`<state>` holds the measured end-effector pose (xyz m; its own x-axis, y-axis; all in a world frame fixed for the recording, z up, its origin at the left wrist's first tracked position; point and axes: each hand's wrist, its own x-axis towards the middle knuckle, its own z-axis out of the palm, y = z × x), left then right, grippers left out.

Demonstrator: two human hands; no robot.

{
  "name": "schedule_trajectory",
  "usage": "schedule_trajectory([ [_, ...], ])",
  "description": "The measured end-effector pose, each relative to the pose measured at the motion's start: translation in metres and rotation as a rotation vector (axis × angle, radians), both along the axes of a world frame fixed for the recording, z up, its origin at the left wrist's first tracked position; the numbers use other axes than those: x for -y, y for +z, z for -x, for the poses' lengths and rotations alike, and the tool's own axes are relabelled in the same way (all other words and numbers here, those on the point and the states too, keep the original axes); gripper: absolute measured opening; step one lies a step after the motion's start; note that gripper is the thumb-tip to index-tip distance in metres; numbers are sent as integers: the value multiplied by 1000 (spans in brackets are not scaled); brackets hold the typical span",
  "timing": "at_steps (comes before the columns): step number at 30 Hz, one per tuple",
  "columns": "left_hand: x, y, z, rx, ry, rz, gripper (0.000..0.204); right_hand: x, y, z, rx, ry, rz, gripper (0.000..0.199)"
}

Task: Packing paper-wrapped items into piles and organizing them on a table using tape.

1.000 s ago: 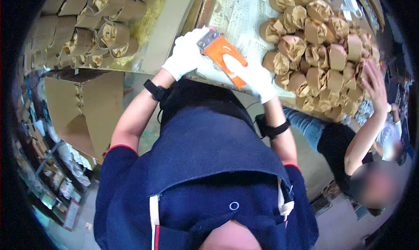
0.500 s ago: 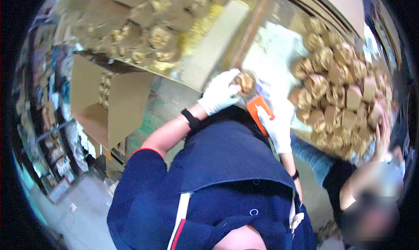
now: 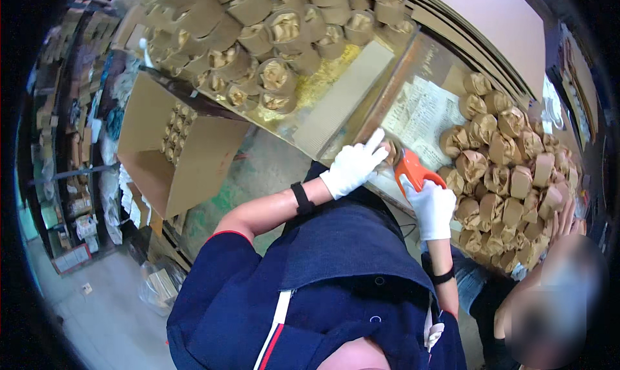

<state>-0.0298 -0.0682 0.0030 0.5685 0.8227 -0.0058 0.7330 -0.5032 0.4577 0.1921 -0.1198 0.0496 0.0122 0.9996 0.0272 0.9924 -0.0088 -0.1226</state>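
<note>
In the head view, the left grip, a white-gloved hand (image 3: 354,166), has fingertips against a small round brown-paper-wrapped piece (image 3: 391,152), which lies at its right, over the near edge of the brown table (image 3: 429,55); I cannot tell whether the fingers close around it. The right grip, also white-gloved (image 3: 431,205), is clamped around an orange plastic hand tool (image 3: 416,170). The tool reaches forward and left from that grip, just beside the piece; its long axis is hard to read. The left hand is nearer the piece. Crumpled brown-paper bundles (image 3: 500,147) pile up beyond the right grip, to its right.
</note>
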Motion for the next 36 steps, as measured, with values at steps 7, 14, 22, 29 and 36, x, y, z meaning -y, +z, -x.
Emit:
schedule_trajectory([
  [7, -37, 7, -21, -114, 32, 153, 84, -23, -19, -9, -27, 25, -114, 59],
  [14, -39, -11, -12, 65, -93, 50, 69, -13, -35, -17, -69, 1, -130, 52],
  [22, -58, -5, 8, -25, -485, -135, 74, -2, -38, -31, 70, 86, -65, 27],
  [29, -28, 19, -54, -310, 90, 41, 76, -23, -51, -28, 13, 113, -295, 57],
  [36, -94, 13, -29, 24, 123, -62, 47, -78, -68, -13, 119, 103, -395, 42],
])
